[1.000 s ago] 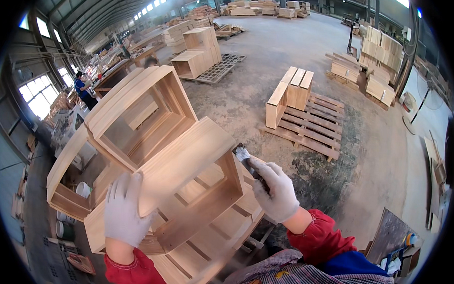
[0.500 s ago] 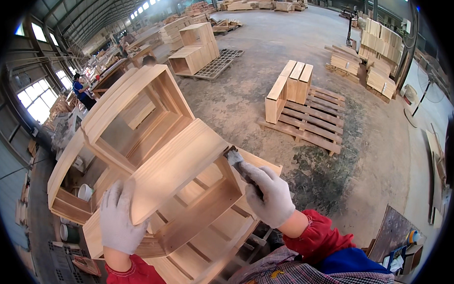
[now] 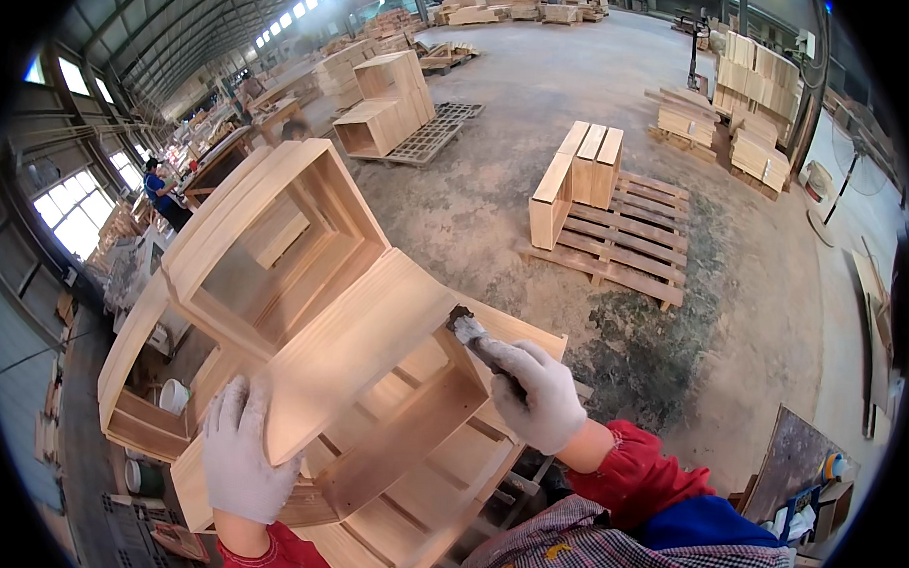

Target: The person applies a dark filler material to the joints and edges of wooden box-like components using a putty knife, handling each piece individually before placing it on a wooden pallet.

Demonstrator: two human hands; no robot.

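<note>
Moved since approx. 1 sec ago: my R hand [image 3: 539,399] has come a bit left & down in view, brush-like tool [image 3: 468,331] w/ it, so the dark tip that was just off the R corner of the panel [image 3: 357,346] is now right at it. Can't tell if it's actually touching. R hand is closed round the tool's dark handle. L hand [image 3: 246,462] is clasping the panel's L end, thumb by the lower corner; it sits lower in view too, as does the panel. Panel is the pale front of a wooden drawer [image 3: 409,433], tilted, btwn my 2 hands, directly in front of me. Drawer lies on slotted woodwork [image 3: 432,504]. Both hands in white gloves, red sleeves [image 3: 658,471] behind.

To the L, just beside the drawer: open wood frame [image 3: 217,216], white bucket [image 3: 173,396] & dark green bucket [image 3: 144,476] lower down. Ahead on the floor [image 3: 477,215]: slatted pallet [image 3: 626,260] w/ box units [image 3: 552,202] at its L side. Further back, lattice pallet [image 3: 435,138] w/ open boxes [image 3: 370,126]. Far L, person in blue [image 3: 162,191]. R side: standing fan [image 3: 846,183] & dark board [image 3: 797,451].
</note>
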